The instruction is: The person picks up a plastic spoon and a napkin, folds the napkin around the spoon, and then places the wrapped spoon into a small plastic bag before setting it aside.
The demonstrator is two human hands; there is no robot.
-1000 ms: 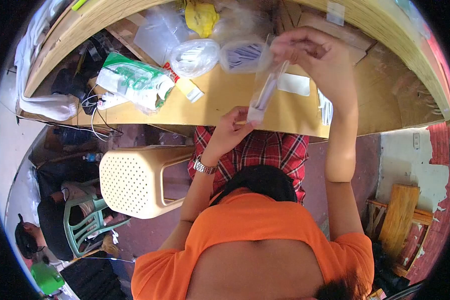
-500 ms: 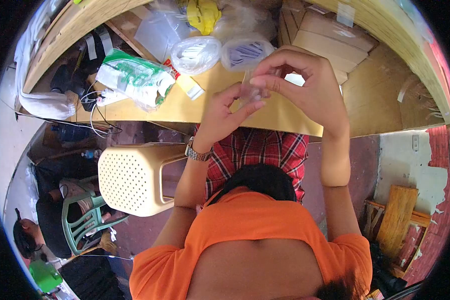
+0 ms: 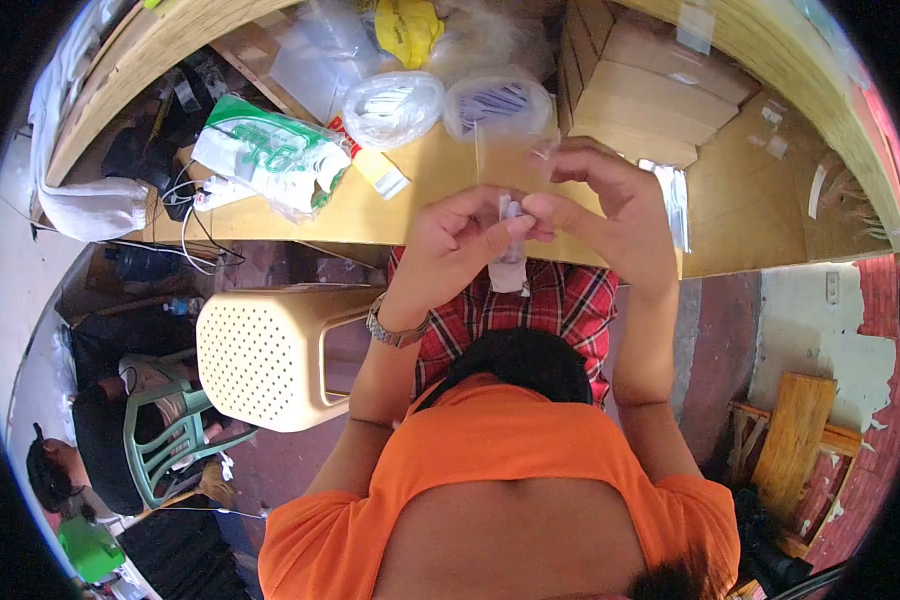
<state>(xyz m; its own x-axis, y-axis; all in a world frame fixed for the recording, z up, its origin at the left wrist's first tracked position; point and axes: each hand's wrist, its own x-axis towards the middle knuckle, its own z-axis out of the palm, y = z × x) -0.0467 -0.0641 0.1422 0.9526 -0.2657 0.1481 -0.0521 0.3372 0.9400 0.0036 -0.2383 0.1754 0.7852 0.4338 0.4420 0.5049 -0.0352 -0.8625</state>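
Just past the front edge of the wooden table (image 3: 370,228), my left hand (image 3: 460,240) pinches a small clear plastic packet (image 3: 508,272) that hangs below its fingers with something whitish inside. My right hand (image 3: 600,210) meets it from the other side, thumb and fingers closed at the packet's upper part; a blurred transparent film rises above the fingers. Behind the hands stand two plastic-lined round containers, one with white strips (image 3: 392,108) and one with purplish strips (image 3: 498,108).
A green and white plastic package (image 3: 270,155) and a yellow-white box (image 3: 378,172) lie at the left. Cardboard boxes (image 3: 650,100) stand at the back right, with a stack of clear packets (image 3: 673,205) nearer. A cream stool (image 3: 260,360) is beside my legs; another person sits at the far left.
Both hands have come down toward my body. The packet now hangs below the fingers, and the stack of clear packets at the right is uncovered.
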